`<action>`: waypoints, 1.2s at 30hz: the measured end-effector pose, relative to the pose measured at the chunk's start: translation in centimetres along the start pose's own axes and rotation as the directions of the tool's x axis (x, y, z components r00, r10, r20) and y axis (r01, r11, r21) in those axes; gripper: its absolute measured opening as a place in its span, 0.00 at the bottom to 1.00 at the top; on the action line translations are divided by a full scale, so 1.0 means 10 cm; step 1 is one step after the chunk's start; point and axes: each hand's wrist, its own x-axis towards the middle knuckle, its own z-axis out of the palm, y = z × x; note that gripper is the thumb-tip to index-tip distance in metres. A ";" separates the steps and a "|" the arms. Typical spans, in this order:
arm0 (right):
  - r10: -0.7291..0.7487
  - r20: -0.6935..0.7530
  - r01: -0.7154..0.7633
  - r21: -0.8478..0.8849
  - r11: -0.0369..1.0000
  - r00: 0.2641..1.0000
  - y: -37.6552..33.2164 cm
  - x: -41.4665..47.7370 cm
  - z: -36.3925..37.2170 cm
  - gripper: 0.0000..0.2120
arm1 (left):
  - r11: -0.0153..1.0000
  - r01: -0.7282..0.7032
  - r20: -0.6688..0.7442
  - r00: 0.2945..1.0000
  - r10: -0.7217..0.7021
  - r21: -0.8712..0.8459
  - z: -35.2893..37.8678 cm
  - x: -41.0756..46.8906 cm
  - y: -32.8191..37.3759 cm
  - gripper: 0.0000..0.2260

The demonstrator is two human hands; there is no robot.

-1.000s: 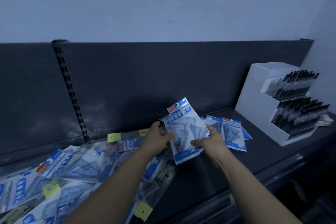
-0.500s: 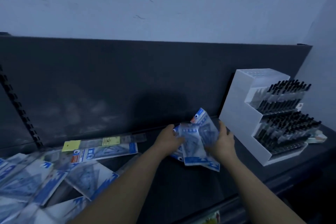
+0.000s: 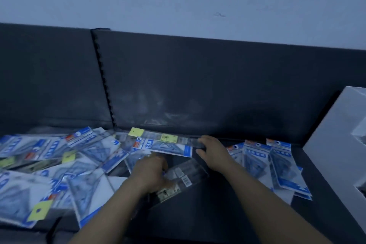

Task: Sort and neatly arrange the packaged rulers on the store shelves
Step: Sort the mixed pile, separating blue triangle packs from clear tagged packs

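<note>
- Shelf (image 3: 227, 214): dark, with a dark back panel; carries all stock.
- Loose heap of packaged rulers (image 3: 59, 164): blue-and-white packs overlapping at mixed angles over the shelf's left half.
- Sorted stack (image 3: 277, 166): packs overlapped in a row near the right end, beside a white display stand (image 3: 332, 156).
- Left hand (image 3: 150, 172): curled onto a clear ruler pack (image 3: 182, 178) at mid-shelf; grip blurred, cannot tell.
- Right hand (image 3: 213, 150): fingers spread, resting on the end of a long ruler pack (image 3: 164, 145) by the back edge.

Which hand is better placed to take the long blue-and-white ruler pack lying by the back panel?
The right hand: its fingers already rest at that long pack's right end, while the left hand is on a clear pack nearer the person.
</note>
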 end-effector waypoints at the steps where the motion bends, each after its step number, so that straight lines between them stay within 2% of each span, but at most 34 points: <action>1: -0.004 0.033 0.003 0.007 1.000 0.999 -0.05 0.08 0.05 0.16 | 1.000 0.000 -0.028 1.000 0.000 0.001 0.01 -0.02 -0.01 0.21; 5: 0.032 0.098 -0.032 -0.001 0.999 0.995 -0.09 0.30 0.20 0.15 | 0.997 -0.019 -0.083 0.996 0.013 -0.072 0.09 -0.04 -0.04 0.10; 9: 0.085 0.135 -0.084 -0.012 0.996 0.987 -0.09 0.39 0.17 0.11 | 0.987 -0.070 -0.189 0.981 0.042 -0.142 0.13 -0.06 -0.13 0.06; 12: 0.061 0.191 -0.082 0.102 0.991 0.980 -0.10 0.33 0.07 0.03 | 0.995 -0.031 -0.220 0.976 0.008 -0.100 0.11 -0.09 -0.21 0.08; 14: 0.037 0.200 -0.076 0.190 0.979 0.979 -0.09 0.24 -0.01 0.09 | 0.999 0.011 -0.221 0.975 -0.022 -0.052 0.09 -0.11 -0.25 0.09; 16: 0.022 0.207 -0.076 0.257 0.963 0.978 -0.09 0.12 -0.07 0.15 | 1.000 0.005 -0.209 0.978 0.001 0.029 0.08 -0.14 -0.23 0.15; 19: 0.014 0.233 -0.053 0.160 0.986 0.972 0.01 -0.03 -0.07 0.15 | 0.987 -0.045 -0.078 0.995 0.058 0.156 0.10 -0.20 -0.07 0.32; 20: 0.023 0.256 -0.052 0.109 0.993 0.966 0.05 -0.08 -0.06 0.13 | 0.981 -0.051 -0.043 0.997 0.060 0.186 0.11 -0.21 -0.01 0.35; 24: 0.072 0.299 -0.114 0.124 0.986 0.951 0.17 -0.22 -0.02 0.10 | 0.967 -0.083 -0.034 0.995 0.093 0.243 0.07 -0.20 0.16 0.27; 27: 0.036 0.285 -0.092 0.187 0.978 0.958 0.15 -0.30 -0.02 0.10 | 0.992 -0.093 -0.021 0.995 0.095 0.084 0.08 -0.20 0.19 0.20; 32: -0.034 0.383 -0.058 0.227 0.972 0.923 0.04 -0.44 -0.03 0.27 | 0.987 -0.140 -0.083 0.988 0.134 -0.081 0.16 -0.24 0.17 0.15; 34: -0.009 0.424 -0.078 0.188 0.979 0.906 -0.01 -0.49 -0.05 0.31 | 0.972 -0.159 -0.102 0.984 0.143 -0.170 0.21 -0.26 0.15 0.15; 36: 0.034 0.459 -0.085 0.091 0.992 0.888 -0.05 -0.52 -0.09 0.31 | 0.947 -0.184 -0.120 0.980 0.157 -0.264 0.26 -0.27 0.15 0.17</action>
